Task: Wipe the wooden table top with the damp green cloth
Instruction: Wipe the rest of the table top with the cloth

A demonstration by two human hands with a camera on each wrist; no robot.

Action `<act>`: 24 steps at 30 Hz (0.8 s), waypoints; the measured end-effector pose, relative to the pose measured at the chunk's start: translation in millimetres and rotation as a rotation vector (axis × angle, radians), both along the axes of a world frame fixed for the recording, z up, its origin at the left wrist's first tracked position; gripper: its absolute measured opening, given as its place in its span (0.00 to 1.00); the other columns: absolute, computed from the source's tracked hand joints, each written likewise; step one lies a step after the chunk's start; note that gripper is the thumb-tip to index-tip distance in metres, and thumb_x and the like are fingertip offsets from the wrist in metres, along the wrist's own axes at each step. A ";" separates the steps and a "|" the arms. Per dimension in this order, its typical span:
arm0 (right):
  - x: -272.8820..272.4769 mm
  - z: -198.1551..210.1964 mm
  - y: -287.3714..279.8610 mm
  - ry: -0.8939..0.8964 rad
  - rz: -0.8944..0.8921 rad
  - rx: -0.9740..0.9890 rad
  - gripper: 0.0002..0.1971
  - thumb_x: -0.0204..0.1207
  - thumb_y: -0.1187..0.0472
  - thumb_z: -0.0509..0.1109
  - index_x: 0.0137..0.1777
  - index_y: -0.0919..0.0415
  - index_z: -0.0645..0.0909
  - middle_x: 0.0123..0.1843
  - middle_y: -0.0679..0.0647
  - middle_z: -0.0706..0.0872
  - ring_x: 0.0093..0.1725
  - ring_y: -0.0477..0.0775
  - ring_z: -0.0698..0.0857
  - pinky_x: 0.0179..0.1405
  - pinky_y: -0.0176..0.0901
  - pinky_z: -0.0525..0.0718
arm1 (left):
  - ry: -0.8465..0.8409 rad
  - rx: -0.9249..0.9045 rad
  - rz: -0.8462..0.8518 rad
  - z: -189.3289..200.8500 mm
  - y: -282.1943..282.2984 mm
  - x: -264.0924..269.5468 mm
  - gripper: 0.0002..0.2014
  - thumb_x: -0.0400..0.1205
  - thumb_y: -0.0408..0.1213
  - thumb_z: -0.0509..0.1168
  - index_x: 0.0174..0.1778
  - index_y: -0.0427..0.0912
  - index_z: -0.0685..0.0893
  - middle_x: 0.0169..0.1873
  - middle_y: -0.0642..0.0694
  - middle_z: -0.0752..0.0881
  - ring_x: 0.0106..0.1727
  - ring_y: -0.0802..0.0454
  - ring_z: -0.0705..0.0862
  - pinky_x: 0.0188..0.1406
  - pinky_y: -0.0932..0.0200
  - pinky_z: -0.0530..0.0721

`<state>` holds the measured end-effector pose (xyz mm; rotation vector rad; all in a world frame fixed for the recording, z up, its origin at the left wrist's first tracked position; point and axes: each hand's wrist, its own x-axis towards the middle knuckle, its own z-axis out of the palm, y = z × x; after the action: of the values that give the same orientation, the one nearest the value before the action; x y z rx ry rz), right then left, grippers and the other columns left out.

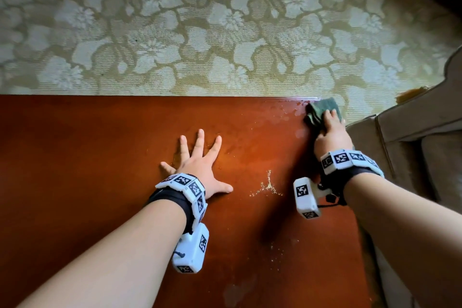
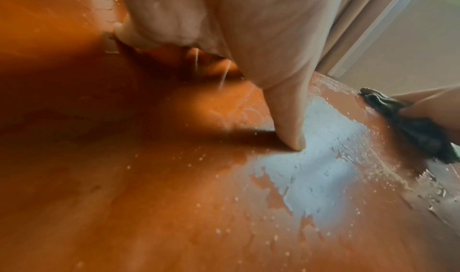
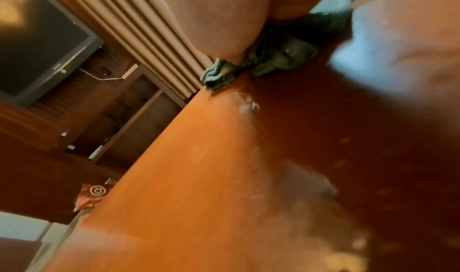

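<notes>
table top (image 1: pixel 125 157): glossy reddish wood, wet film in patches. cloth (image 1: pixel 322 110): green, crumpled, rough weave. carpet (image 1: pixel 200 32): ribbed pile.

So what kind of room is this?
Probably a living room at home. There's a flowery carpet, a sofa beside the wooden table, and a TV by curtains.

Floral-patterned carpet (image 1: pixel 225 32) on far side. Brown upholstered sofa (image 1: pixel 412 132) at right. Pleated curtain (image 3: pixel 139 30) and dark television (image 3: pixel 37 40) in right-wrist view.
</notes>
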<state>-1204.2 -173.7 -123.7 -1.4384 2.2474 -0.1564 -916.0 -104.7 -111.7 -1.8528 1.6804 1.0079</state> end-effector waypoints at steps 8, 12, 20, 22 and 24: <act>45.3 -3.4 -10.6 0.009 0.306 0.024 0.35 0.75 0.71 0.60 0.81 0.53 0.56 0.84 0.50 0.53 0.82 0.60 0.51 0.79 0.51 0.56 | 0.005 -0.001 0.008 -1.6 -1.5 0.0 0.62 0.66 0.68 0.75 0.79 0.74 0.31 0.79 0.59 0.20 0.81 0.40 0.22 0.70 0.12 0.47; 55.9 -10.9 37.9 -0.122 0.621 -0.203 0.27 0.73 0.73 0.61 0.72 0.54 0.74 0.76 0.50 0.72 0.77 0.59 0.67 0.75 0.48 0.62 | 0.012 -0.004 0.007 -0.9 -2.1 0.4 0.62 0.66 0.68 0.75 0.79 0.74 0.31 0.79 0.59 0.20 0.81 0.40 0.22 0.70 0.11 0.48; 36.5 8.0 82.5 -0.398 0.926 -0.150 0.25 0.65 0.75 0.59 0.58 0.57 0.86 0.61 0.51 0.86 0.63 0.50 0.82 0.68 0.31 0.70 | 0.022 -0.030 0.002 2.6 0.9 1.4 0.60 0.67 0.67 0.76 0.81 0.73 0.34 0.81 0.59 0.24 0.82 0.41 0.24 0.71 0.12 0.47; 28.2 15.2 71.9 -0.407 0.709 -0.196 0.24 0.68 0.78 0.62 0.57 0.56 0.86 0.58 0.53 0.88 0.59 0.52 0.85 0.63 0.27 0.71 | 0.028 -0.024 -0.031 4.9 3.1 6.2 0.61 0.67 0.66 0.76 0.81 0.72 0.35 0.81 0.58 0.24 0.83 0.42 0.25 0.72 0.13 0.47; 18.9 20.1 59.7 -0.342 0.459 -0.279 0.22 0.71 0.77 0.65 0.58 0.54 0.86 0.58 0.54 0.88 0.59 0.53 0.85 0.62 0.28 0.71 | 0.030 0.002 -0.072 6.4 12.3 14.1 0.63 0.65 0.65 0.78 0.81 0.73 0.34 0.81 0.58 0.23 0.82 0.42 0.25 0.73 0.14 0.47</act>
<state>-1185.4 -114.0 -103.6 -1.8691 1.6249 -0.5364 -901.9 -92.4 -105.3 -1.7704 1.7498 1.0123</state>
